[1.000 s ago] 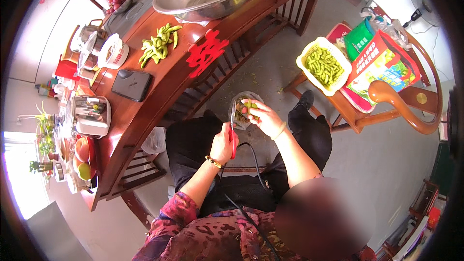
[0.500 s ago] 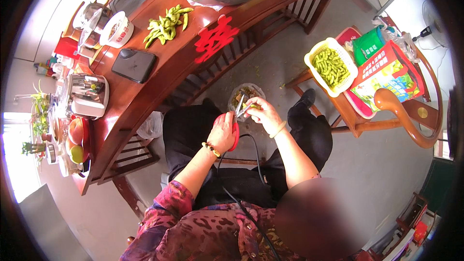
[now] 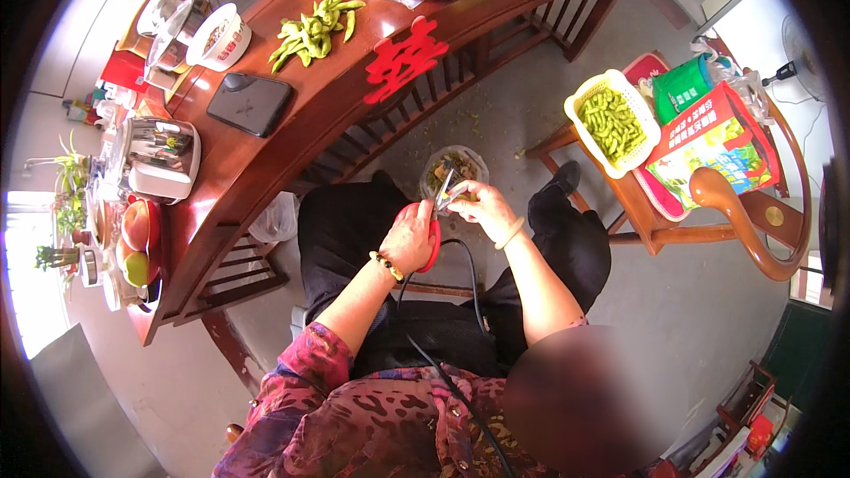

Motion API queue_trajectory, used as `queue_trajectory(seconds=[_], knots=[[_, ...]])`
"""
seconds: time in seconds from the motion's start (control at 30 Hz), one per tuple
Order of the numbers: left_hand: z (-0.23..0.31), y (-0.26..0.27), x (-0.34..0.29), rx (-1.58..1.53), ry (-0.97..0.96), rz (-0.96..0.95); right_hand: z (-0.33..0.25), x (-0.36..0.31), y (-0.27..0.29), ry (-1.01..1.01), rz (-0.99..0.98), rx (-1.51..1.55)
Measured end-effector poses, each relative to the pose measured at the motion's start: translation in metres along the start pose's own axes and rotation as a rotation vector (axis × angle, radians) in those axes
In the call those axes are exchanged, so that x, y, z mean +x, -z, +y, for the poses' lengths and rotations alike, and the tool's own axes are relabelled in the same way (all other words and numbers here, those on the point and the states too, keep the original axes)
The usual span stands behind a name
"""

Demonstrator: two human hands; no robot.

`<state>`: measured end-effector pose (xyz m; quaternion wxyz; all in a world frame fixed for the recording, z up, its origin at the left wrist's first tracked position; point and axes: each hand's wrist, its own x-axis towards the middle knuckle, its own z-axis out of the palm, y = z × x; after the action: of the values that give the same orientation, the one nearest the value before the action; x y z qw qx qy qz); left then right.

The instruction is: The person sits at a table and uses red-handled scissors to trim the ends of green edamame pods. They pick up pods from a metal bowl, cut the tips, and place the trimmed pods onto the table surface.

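Gripping red-handled scissors (image 3: 435,243) in the closed left hand (image 3: 412,237), with slim silvery blades (image 3: 446,186) parted and aimed away from the body. Pinching a small yellow-green pod (image 3: 459,197) between right hand (image 3: 483,211) fingertips, close beside the blades, above a pale-rimmed container (image 3: 483,170). Mostly covered by fingers, so hard to make out in outline; impossible to tell whether touching metal. Partly hidden behind hands, too, the container.

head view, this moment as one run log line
left hand: red-handled scissors | right hand: green pod near blades | floor: round container | chair: yellow basket of pods
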<state>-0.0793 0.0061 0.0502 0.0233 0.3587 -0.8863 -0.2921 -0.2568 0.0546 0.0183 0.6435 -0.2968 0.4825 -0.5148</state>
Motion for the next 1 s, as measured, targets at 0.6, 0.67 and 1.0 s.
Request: queue_trajectory(seconds=[0.6, 0.67, 1.0], knots=[[-0.006, -0.001, -0.002, -0.178, 0.042, -0.104, 0.002, -0.001, 0.002, -0.103, 0.064, 0.127], [-0.012, -0.003, -0.002, -0.329, 0.017, -0.09, 0.001, -0.003, -0.003, -0.152, 0.127, 0.278], [-0.018, -0.017, 0.001, -0.843, 0.141, -0.124, 0.012, -0.002, -0.017, -0.146, 0.026, 0.352]])
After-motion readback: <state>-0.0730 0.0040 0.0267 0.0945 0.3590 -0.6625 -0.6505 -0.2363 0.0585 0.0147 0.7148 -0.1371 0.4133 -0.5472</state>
